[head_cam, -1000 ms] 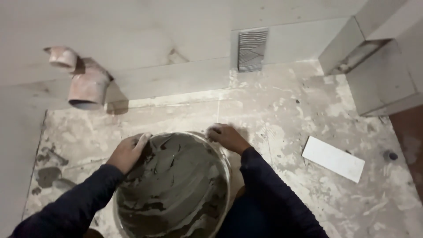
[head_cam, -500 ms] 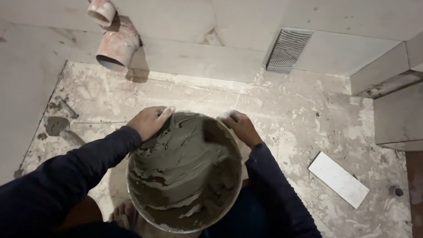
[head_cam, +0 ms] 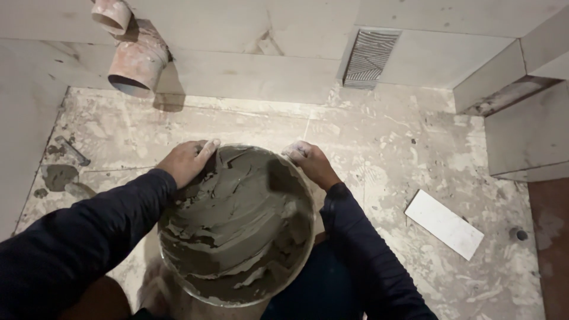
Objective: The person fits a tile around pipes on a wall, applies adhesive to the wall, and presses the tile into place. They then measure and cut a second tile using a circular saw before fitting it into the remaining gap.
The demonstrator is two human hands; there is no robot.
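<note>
Head view: bucket [head_cam: 237, 228] w/ grey mortar, rim gripped by left hand [head_cam: 186, 161] & right hand [head_cam: 313, 164]; dusty floor [head_cam: 385, 154], pale walls [head_cam: 249, 35].

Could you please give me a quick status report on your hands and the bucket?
Left hand and right hand both gripping the rim. Bucket of grey mortar between the knees. White tile lies off right, well apart.
</note>
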